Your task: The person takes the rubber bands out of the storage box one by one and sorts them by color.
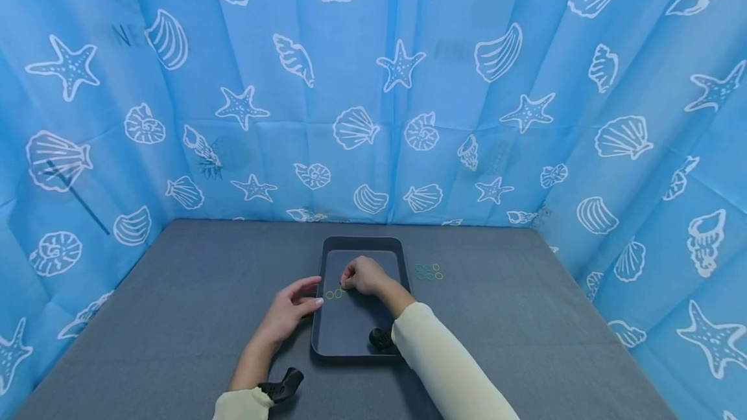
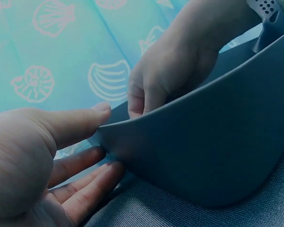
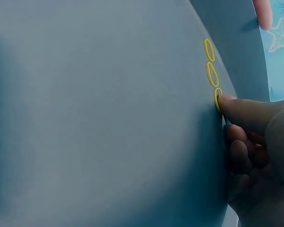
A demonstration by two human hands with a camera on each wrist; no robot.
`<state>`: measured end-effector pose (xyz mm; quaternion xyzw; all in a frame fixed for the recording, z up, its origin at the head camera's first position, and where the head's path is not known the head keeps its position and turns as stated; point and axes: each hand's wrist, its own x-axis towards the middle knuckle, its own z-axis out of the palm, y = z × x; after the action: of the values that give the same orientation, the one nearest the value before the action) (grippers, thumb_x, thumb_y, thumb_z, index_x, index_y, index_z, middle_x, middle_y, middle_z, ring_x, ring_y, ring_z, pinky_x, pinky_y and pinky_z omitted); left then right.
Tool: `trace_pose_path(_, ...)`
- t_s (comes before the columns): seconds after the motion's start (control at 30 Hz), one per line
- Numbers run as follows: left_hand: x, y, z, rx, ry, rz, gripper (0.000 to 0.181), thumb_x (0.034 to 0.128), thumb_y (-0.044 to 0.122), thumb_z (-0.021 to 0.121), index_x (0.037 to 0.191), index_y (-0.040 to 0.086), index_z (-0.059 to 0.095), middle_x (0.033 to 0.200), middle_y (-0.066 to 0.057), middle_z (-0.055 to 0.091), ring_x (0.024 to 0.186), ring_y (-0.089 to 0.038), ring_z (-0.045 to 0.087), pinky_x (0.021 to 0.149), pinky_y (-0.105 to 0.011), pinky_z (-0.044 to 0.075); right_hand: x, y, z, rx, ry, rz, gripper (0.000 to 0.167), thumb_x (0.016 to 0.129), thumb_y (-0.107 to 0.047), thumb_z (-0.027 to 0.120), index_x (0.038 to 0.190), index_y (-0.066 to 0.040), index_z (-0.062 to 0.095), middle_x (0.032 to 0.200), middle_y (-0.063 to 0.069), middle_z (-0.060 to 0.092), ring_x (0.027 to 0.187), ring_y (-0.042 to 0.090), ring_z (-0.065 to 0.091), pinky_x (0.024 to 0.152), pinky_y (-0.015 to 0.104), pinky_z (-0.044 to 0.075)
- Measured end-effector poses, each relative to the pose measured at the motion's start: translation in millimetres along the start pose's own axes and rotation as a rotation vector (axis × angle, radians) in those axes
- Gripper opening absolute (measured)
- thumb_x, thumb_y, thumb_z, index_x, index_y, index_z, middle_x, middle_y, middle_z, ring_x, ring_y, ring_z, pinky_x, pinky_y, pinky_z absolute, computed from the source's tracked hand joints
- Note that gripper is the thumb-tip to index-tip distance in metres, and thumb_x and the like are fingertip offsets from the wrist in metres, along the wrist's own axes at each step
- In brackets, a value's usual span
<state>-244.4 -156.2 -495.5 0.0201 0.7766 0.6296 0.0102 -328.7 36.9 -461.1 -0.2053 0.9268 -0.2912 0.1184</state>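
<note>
A dark grey rectangular tray (image 1: 356,336) lies on the table. My left hand (image 1: 287,310) is at its left side; in the left wrist view the thumb (image 2: 80,124) reaches the rim and the other fingers lie near the outer wall, fairly straight. Inside the tray, my right hand (image 1: 366,276) pinches a small thin yellow ring (image 3: 217,101) down at the tray floor, its thumb over part of the ring. Two more yellow rings, a nearer one (image 3: 212,74) and a farther one (image 3: 208,50), lie in a row with it, close to the tray's left wall.
Right of the tray, several small green rings (image 1: 428,276) and two yellow rings (image 1: 439,275) lie grouped on the grey cloth-covered table (image 1: 496,329). Blue shell-patterned curtains (image 1: 373,167) enclose the back and sides. Black devices (image 1: 283,386) are strapped at both wrists.
</note>
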Motion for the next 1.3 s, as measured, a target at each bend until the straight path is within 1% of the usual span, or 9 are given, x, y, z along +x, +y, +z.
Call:
trace_pose_path(0.23,0.3,0.9,-0.3,-0.008,-0.005,-0.002,0.045,0.0908,0.011,0.069,0.134,0.011,0.058,0.133,-0.016,0.056,0.102,-0.024,0.063,0.088,-0.044,0.052,-0.7,0.2,-2.1,0.001,-0.028,-0.003,0.016,0.093,-0.012,0.066,0.077,-0.011,0.069,0.073,-0.005,0.060,0.067,0.012,0.052,0.063,0.027,0.043)
trace_pose_path(0.4,0.2,1.0,0.1,-0.011,-0.010,-0.001,0.044,0.0911,0.011,0.069,0.134,0.011,0.058,0.133,-0.016,0.056,0.102,-0.025,0.063,0.089,-0.044,0.051,-2.4,2.6,-5.7,0.038,-0.038,-0.019,0.016,0.095,-0.010,0.063,0.080,-0.009,0.068,0.076,-0.003,0.060,0.068,0.012,0.052,0.064,0.028,0.042)
trace_pose_path(0.57,0.9,1.0,0.3,-0.011,-0.011,0.002,0.045,0.0912,0.012,0.069,0.135,0.010,0.058,0.133,-0.016,0.056,0.102,-0.025,0.064,0.090,-0.044,0.051,-2.1,6.6,-9.7,0.072,-0.006,-0.043,0.014,0.096,-0.007,0.060,0.084,-0.005,0.068,0.080,-0.001,0.060,0.070,0.013,0.051,0.065,0.028,0.043)
trace_pose_path(0.8,1.4,-0.3,0.4,0.000,-0.002,-0.011,0.045,0.0911,0.011,0.069,0.134,0.011,0.058,0.133,-0.016,0.056,0.102,-0.025,0.064,0.090,-0.044,0.051,-3.3,5.6,-17.3,0.128,0.032,-0.034,0.012,0.098,-0.009,0.057,0.090,-0.004,0.064,0.081,0.001,0.058,0.070,0.014,0.051,0.063,0.028,0.044)
trace_pose_path(0.93,1.4,-0.4,0.5,-0.011,-0.001,-0.007,0.045,0.0911,0.011,0.069,0.134,0.011,0.058,0.132,-0.016,0.056,0.102,-0.025,0.064,0.089,-0.044,0.051,-4.6,4.9,-25.6,0.170,0.070,-0.053,0.011,0.098,-0.007,0.056,0.091,-0.003,0.063,0.084,0.002,0.060,0.071,0.015,0.051,0.062,0.029,0.044)
trace_pose_path(1.07,0.8,-0.1,0.7,-0.018,0.000,-0.008,0.045,0.0910,0.010,0.069,0.134,0.011,0.058,0.132,-0.016,0.056,0.101,-0.025,0.064,0.090,-0.044,0.051,-4.8,6.7,-34.4,0.177,0.108,-0.068,0.009,0.098,-0.009,0.058,0.091,-0.005,0.063,0.084,0.000,0.060,0.072,0.014,0.052,0.064,0.029,0.045)
trace_pose_path(1.13,0.5,0.2,1.0,-0.018,0.002,-0.009,0.045,0.0910,0.009,0.069,0.134,0.011,0.058,0.133,-0.016,0.056,0.101,-0.025,0.064,0.090,-0.044,0.051,-5.5,8.2,-38.8,0.187,0.123,-0.073,0.009,0.098,-0.011,0.059,0.092,-0.006,0.063,0.084,0.002,0.061,0.073,0.017,0.054,0.064,0.029,0.045)
trace_pose_path(1.3,0.0,1.1,1.8,-0.007,0.008,-0.013,0.045,0.0909,0.009,0.069,0.134,0.011,0.058,0.133,-0.016,0.056,0.102,-0.025,0.064,0.090,-0.045,0.051,-9.7,10.1,-50.5,0.225,0.147,-0.082,0.009,0.098,-0.011,0.059,0.094,-0.004,0.063,0.088,0.009,0.062,0.084,0.035,0.058,0.067,0.033,0.045)
